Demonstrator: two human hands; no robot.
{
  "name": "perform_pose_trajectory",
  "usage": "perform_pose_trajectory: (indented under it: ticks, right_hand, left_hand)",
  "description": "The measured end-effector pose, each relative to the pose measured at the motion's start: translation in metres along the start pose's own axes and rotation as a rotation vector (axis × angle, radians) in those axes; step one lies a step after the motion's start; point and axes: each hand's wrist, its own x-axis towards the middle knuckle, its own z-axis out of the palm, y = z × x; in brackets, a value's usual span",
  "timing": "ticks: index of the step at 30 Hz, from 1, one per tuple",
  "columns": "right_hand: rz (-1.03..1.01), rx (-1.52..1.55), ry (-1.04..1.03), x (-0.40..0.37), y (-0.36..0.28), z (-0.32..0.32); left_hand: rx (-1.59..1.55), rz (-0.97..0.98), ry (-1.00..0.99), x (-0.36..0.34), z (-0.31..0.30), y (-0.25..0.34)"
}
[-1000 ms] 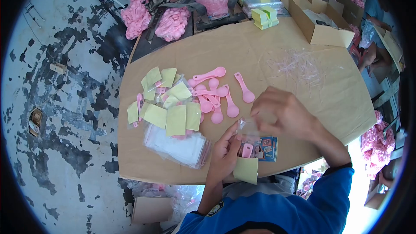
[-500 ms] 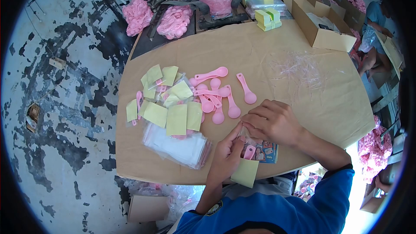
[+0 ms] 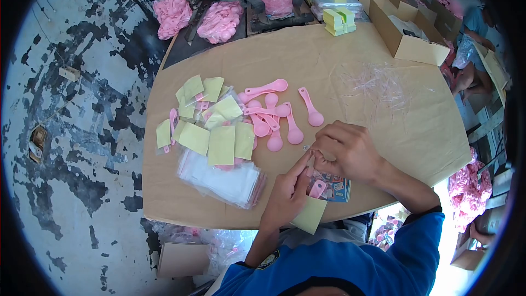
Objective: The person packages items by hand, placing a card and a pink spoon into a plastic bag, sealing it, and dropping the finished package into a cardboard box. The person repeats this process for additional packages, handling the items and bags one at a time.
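My left hand (image 3: 286, 193) pinches a small clear bag holding a pink spoon (image 3: 317, 188) and a yellow card (image 3: 310, 215), close to the table's front edge. Fingers of my right hand (image 3: 348, 151) close on the bag's upper end, touching the left fingertips. Under the hands lies a blue printed packet (image 3: 339, 190). Loose pink spoons (image 3: 295, 131) lie just beyond. To their left are several bagged spoons with yellow cards (image 3: 221, 145), next to a stack of clear bags (image 3: 219, 178).
Clear plastic strands (image 3: 378, 87) lie on the brown-covered table (image 3: 405, 148). An open cardboard box (image 3: 408, 35) and banded yellow card stacks (image 3: 339, 21) stand at the back. Pink bundles (image 3: 220, 22) sit back left. Another person's arm (image 3: 466, 79) shows at the far right.
My right fingers have drawn into a tighter pinch at the bag's upper end. My left hand still holds the bag. The whole view has shifted slightly.
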Motion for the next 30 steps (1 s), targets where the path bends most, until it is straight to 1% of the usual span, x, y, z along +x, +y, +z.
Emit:
perform_pose_trajectory:
  ticks: [3, 6, 8, 10, 11, 13, 15, 18, 19, 20, 21, 23, 25, 27, 28, 30]
  right_hand:
    - [0.11, 0.277, 0.007, 0.008, -0.004, -0.016]
    - [0.309, 0.505, 0.158, 0.014, 0.004, -0.053]
    - [0.305, 0.915, 0.227, 0.006, 0.03, -0.082]
    - [0.121, 1.441, 0.019, -0.003, 0.07, -0.106]
    - [0.264, 1.244, -0.14, -0.019, 0.108, -0.116]
    - [0.45, 0.913, -0.184, -0.035, 0.126, -0.117]
    - [0.502, 0.634, 0.034, -0.027, 0.122, -0.107]
    - [0.559, 0.203, 0.35, 0.0, 0.093, -0.086]
    - [0.52, 0.253, 0.287, 0.001, 0.072, -0.075]
    - [0.463, 0.238, 0.092, 0.006, 0.046, -0.068]
    - [0.302, 0.436, -0.072, 0.008, 0.031, -0.053]
    - [0.318, 0.611, -0.267, 0.008, -0.003, -0.026]
    - [0.329, 0.704, -0.369, 0.001, -0.011, -0.006]
    - [0.344, 0.758, -0.382, 0.001, -0.006, -0.004]
    - [0.352, 0.785, -0.388, -0.001, -0.004, -0.005]
    - [0.314, 0.81, -0.524, 0.002, 0.004, -0.027]
  left_hand:
    - [-0.07, 0.096, -0.011, 0.001, -0.001, -0.002]
    - [-0.342, 0.037, 0.03, -0.004, 0.003, 0.012]
    - [-0.409, 0.049, 0.068, -0.004, -0.001, 0.012]
    - [-0.452, 0.036, 0.134, -0.006, -0.005, 0.009]
    - [-0.46, 0.019, 0.18, -0.004, -0.006, 0.006]
    - [-0.532, 0.001, 0.237, -0.003, -0.004, 0.013]
    - [-0.2, -0.004, 0.284, -0.007, -0.012, -0.012]
    - [-0.283, 0.117, 0.366, -0.001, -0.004, -0.005]
    - [-0.335, 0.155, 0.385, 0.004, -0.001, 0.0]
    - [-0.379, 0.186, 0.403, 0.005, 0.0, 0.004]
    - [-0.383, 0.146, 0.379, 0.002, -0.003, 0.008]
    - [-0.321, 0.201, 0.381, 0.003, -0.002, -0.003]
    - [-0.314, 0.233, 0.388, 0.004, -0.001, -0.006]
    - [-0.373, 0.257, 0.404, 0.006, 0.002, -0.005]
    - [-0.325, 0.206, 0.395, 0.004, 0.0, -0.007]
    - [-0.228, 0.107, 0.38, -0.001, -0.007, -0.012]
